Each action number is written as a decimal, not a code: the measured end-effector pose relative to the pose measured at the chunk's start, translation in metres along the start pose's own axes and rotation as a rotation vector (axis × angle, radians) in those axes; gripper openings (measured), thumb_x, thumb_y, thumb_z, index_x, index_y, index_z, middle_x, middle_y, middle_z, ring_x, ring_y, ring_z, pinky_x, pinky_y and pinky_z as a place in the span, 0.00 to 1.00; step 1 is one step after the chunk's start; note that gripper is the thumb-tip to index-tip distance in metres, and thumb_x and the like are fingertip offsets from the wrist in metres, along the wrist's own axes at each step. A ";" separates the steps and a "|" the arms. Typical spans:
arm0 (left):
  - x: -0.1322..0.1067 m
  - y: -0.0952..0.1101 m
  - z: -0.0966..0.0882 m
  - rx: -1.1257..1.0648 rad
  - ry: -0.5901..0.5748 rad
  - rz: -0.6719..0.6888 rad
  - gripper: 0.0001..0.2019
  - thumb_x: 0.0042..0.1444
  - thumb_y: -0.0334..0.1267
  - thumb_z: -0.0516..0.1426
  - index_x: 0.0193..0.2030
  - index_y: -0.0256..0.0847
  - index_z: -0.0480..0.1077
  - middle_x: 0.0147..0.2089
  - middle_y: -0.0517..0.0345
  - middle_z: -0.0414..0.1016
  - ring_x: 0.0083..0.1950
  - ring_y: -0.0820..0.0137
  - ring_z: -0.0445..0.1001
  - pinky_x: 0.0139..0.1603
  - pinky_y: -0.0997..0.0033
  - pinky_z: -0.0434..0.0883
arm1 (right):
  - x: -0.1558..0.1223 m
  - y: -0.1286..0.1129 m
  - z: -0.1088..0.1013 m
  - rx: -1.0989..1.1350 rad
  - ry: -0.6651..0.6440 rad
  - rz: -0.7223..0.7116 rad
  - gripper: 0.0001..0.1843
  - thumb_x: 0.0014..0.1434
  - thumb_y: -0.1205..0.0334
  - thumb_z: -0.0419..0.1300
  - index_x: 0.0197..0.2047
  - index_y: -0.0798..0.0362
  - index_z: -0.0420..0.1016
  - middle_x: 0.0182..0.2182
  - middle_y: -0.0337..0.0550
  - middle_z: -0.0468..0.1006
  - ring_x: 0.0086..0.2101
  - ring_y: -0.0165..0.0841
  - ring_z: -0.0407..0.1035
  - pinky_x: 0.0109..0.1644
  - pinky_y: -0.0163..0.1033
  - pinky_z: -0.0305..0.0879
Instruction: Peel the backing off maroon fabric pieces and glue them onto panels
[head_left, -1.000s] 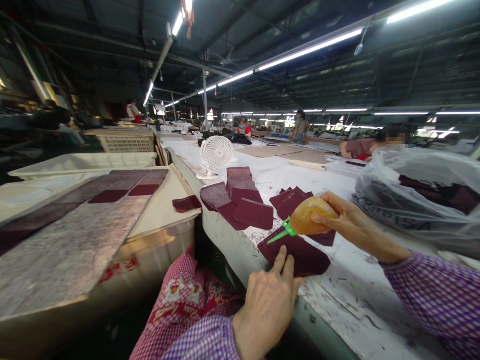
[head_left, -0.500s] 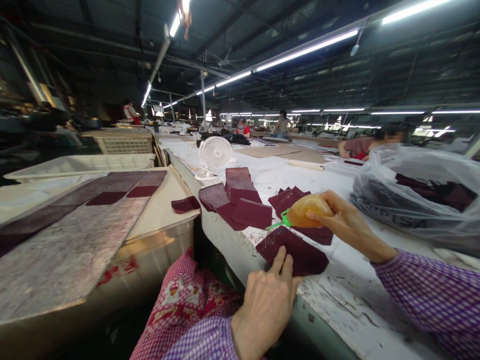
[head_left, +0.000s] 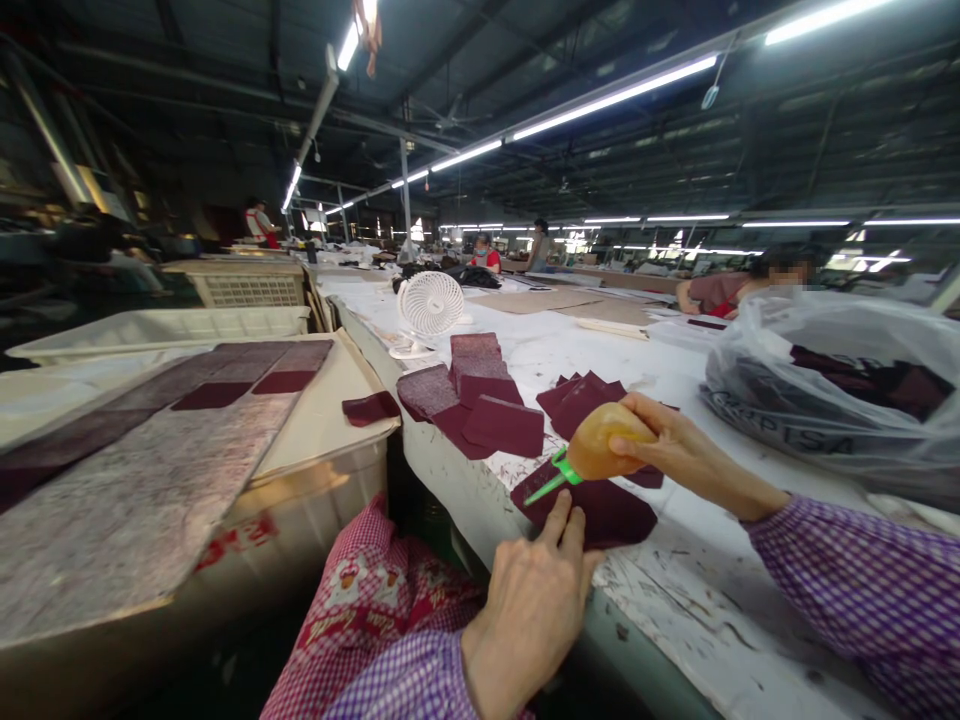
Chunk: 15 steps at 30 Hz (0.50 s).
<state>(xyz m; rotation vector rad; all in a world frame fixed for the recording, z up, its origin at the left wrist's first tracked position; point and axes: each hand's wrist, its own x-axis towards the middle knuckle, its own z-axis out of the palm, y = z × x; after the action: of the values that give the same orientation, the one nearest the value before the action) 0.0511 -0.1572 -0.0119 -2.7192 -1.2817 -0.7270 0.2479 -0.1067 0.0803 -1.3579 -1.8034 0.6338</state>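
Observation:
My right hand (head_left: 664, 445) grips a squeeze bottle (head_left: 609, 442) filled with amber liquid, tilted down to the left. Its green nozzle (head_left: 546, 488) points at the left part of a dark maroon fabric piece (head_left: 611, 518) near the table edge; whether the tip touches cannot be told. The fingertips of my left hand (head_left: 536, 600) press flat on that piece's near side, index and middle fingers stretched out. Just beyond the bottle lie several overlapping maroon pieces (head_left: 581, 395), partly hidden. Left of them is another spread of maroon pieces (head_left: 504, 425).
A small white fan (head_left: 431, 305) stands on the white table (head_left: 720, 600). To the right sits a clear plastic bag (head_left: 832, 400) with dark material inside. On the left, a pale bin (head_left: 322, 510) carries a board (head_left: 165, 490) with maroon pieces. Co-workers are farther back.
My right hand has brought the bottle slightly left and toward me, so the nozzle moved from the piece's far edge to over its left part. My left hand has stayed put.

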 end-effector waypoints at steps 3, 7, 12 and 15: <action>0.000 0.000 0.001 0.013 -0.003 -0.005 0.21 0.63 0.42 0.48 0.61 0.38 0.60 0.63 0.43 0.61 0.39 0.64 0.78 0.32 0.68 0.76 | -0.001 -0.002 0.006 -0.052 0.118 -0.020 0.20 0.48 0.45 0.63 0.33 0.52 0.64 0.26 0.37 0.68 0.26 0.30 0.62 0.26 0.34 0.62; 0.000 0.001 0.001 0.014 -0.032 -0.018 0.21 0.64 0.43 0.47 0.61 0.38 0.60 0.63 0.44 0.60 0.40 0.64 0.78 0.32 0.68 0.76 | -0.002 0.000 0.008 -0.063 0.055 -0.073 0.20 0.49 0.45 0.62 0.33 0.52 0.65 0.26 0.37 0.67 0.26 0.30 0.62 0.26 0.34 0.61; 0.001 0.002 -0.002 0.001 -0.063 -0.036 0.22 0.64 0.44 0.46 0.62 0.40 0.59 0.65 0.46 0.58 0.41 0.64 0.78 0.33 0.67 0.77 | -0.005 -0.002 0.012 -0.136 0.113 -0.073 0.18 0.50 0.48 0.63 0.35 0.51 0.65 0.26 0.36 0.68 0.24 0.28 0.61 0.23 0.32 0.59; 0.001 0.002 -0.003 -0.005 -0.077 -0.037 0.22 0.64 0.44 0.45 0.62 0.40 0.59 0.65 0.47 0.57 0.42 0.64 0.78 0.34 0.67 0.77 | -0.007 -0.007 0.011 -0.104 0.112 -0.074 0.18 0.50 0.48 0.62 0.36 0.50 0.64 0.26 0.37 0.68 0.23 0.29 0.61 0.22 0.33 0.58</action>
<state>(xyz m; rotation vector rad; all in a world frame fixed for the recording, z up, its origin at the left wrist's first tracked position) 0.0516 -0.1581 -0.0082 -2.7604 -1.3508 -0.6351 0.2353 -0.1149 0.0775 -1.3602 -1.8082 0.4220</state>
